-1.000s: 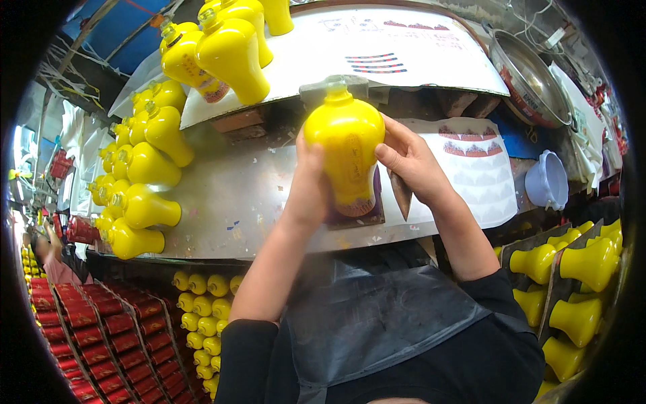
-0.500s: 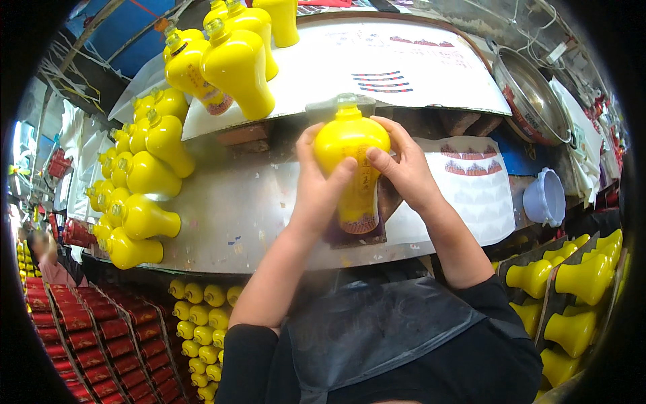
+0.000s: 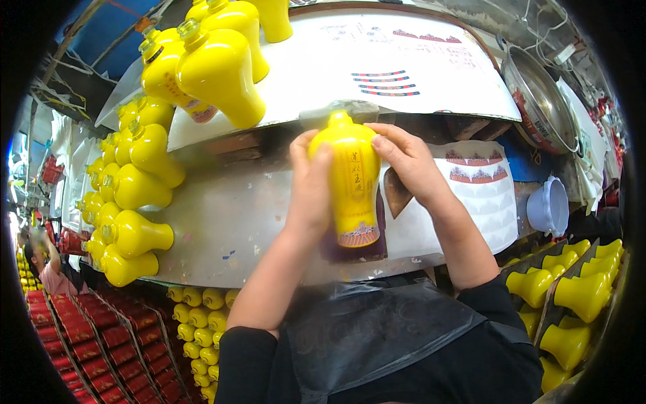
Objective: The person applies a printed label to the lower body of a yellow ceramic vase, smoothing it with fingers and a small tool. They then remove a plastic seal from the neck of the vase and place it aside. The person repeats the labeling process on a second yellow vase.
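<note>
Centrally, fingers (image 3: 401, 138) of both hands (image 3: 309, 192) hold a yellow bottle (image 3: 351, 175) above a flecked grey worktable (image 3: 222, 209) near a pale bucket (image 3: 546, 207).

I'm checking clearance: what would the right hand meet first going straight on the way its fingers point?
Probably the yellow printed bottle, near its top, which the right hand seems to touch; exact depth there is unclear.
</note>
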Action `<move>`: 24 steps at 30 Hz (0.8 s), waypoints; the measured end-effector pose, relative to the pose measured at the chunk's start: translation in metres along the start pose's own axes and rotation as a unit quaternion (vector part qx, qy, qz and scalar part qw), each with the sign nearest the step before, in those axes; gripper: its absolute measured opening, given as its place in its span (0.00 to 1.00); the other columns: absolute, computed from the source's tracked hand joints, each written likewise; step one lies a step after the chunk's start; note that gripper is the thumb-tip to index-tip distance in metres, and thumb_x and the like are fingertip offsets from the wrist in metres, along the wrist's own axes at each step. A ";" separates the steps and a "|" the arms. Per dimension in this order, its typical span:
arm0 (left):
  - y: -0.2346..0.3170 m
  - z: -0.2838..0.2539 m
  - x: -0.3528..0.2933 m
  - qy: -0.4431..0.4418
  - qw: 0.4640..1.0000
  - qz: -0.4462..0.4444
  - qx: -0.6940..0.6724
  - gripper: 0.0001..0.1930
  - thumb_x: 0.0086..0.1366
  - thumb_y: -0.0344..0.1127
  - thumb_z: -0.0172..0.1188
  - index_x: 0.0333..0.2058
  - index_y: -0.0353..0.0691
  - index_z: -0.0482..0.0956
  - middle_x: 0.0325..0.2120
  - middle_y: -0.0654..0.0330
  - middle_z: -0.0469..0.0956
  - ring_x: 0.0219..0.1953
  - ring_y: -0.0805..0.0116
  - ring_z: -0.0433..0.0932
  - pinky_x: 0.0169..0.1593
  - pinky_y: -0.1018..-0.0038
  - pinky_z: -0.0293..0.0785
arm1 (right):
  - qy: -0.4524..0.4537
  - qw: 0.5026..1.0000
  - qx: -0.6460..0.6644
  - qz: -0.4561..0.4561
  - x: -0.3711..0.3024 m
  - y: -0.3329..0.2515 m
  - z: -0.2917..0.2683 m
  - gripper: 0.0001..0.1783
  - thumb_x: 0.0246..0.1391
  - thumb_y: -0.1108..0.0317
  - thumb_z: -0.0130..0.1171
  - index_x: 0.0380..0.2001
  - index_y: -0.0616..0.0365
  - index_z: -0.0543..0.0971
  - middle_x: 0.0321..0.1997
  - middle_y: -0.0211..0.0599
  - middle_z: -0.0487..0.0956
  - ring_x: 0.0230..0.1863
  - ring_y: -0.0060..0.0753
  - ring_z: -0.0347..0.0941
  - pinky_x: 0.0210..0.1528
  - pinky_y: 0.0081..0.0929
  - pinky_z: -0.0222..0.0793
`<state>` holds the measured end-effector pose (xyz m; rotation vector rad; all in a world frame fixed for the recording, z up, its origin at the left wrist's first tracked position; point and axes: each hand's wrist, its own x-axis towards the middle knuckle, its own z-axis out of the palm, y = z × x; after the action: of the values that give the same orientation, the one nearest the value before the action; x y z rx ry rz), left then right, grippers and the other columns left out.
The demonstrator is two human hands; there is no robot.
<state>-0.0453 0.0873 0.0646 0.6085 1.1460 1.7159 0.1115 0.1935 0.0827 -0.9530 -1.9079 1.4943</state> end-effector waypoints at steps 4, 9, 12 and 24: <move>0.000 -0.001 -0.002 0.018 1.000 0.000 0.020 0.27 0.79 0.42 0.48 0.70 0.41 0.54 0.64 0.49 0.64 0.62 0.59 0.70 0.65 0.62 0.69 | 0.185 0.975 -0.112 -0.057 0.002 0.000 -0.029 0.16 0.65 0.60 0.63 0.41 0.64 0.86 0.27 0.33 0.85 0.28 0.20 0.77 0.34 0.24 0.74; -0.001 -0.001 -0.010 0.002 0.990 0.052 0.131 0.36 0.74 0.47 0.57 0.73 0.42 0.51 0.65 0.49 0.62 0.65 0.58 0.65 0.69 0.61 0.63 | 0.200 0.902 -0.381 -0.040 0.020 0.002 -0.055 0.19 0.61 0.68 0.55 0.54 0.58 0.83 0.35 0.55 0.85 0.37 0.55 0.83 0.43 0.43 0.77; -0.005 -0.002 -0.010 -0.007 0.991 0.057 0.124 0.39 0.72 0.49 0.61 0.73 0.41 0.51 0.65 0.48 0.62 0.66 0.58 0.65 0.69 0.61 0.62 | 0.164 0.864 -0.475 -0.021 0.036 0.002 -0.057 0.25 0.59 0.71 0.51 0.59 0.57 0.79 0.35 0.57 0.85 0.39 0.59 0.82 0.45 0.47 0.77; -0.015 -0.015 -0.010 0.010 0.976 0.107 0.188 0.39 0.73 0.52 0.58 0.72 0.35 0.55 0.66 0.45 0.63 0.67 0.55 0.64 0.71 0.60 0.59 | 0.206 0.891 -0.401 -0.045 0.001 0.020 -0.050 0.19 0.60 0.71 0.57 0.54 0.59 0.82 0.24 0.42 0.83 0.25 0.36 0.80 0.32 0.35 0.75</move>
<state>-0.0458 0.0734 0.0454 0.9780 1.4801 1.6952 0.1532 0.2272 0.0751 -1.3586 -2.1944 0.3379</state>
